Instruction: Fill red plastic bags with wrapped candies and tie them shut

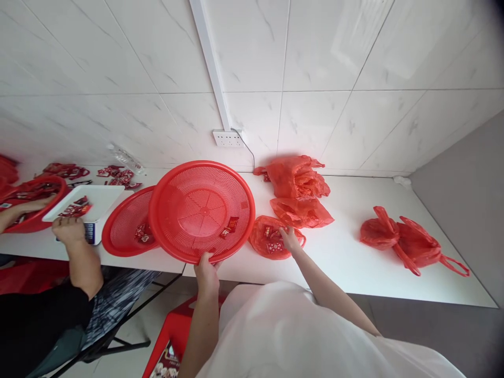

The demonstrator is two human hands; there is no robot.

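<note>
My left hand (207, 272) grips the near rim of a large red mesh basket (189, 210), which is lifted and tilted toward me. A few small red packets (229, 227) lie in it. My right hand (290, 239) is closed on the edge of an open red plastic bag (258, 242) on the table; its fingertips are partly hidden. Inside this bag are several red-and-white packets (274, 247). A second red basket (122, 223), with some packets in it, sits partly under the left side of the lifted one.
More red bags (295, 178) lie behind the open one, and tied red bags (417, 241) rest at the far right. To my left, a co-worker's hand (70, 230) is at a white scale (106, 197) bearing packets. A plastic bottle (126, 158) lies near the wall.
</note>
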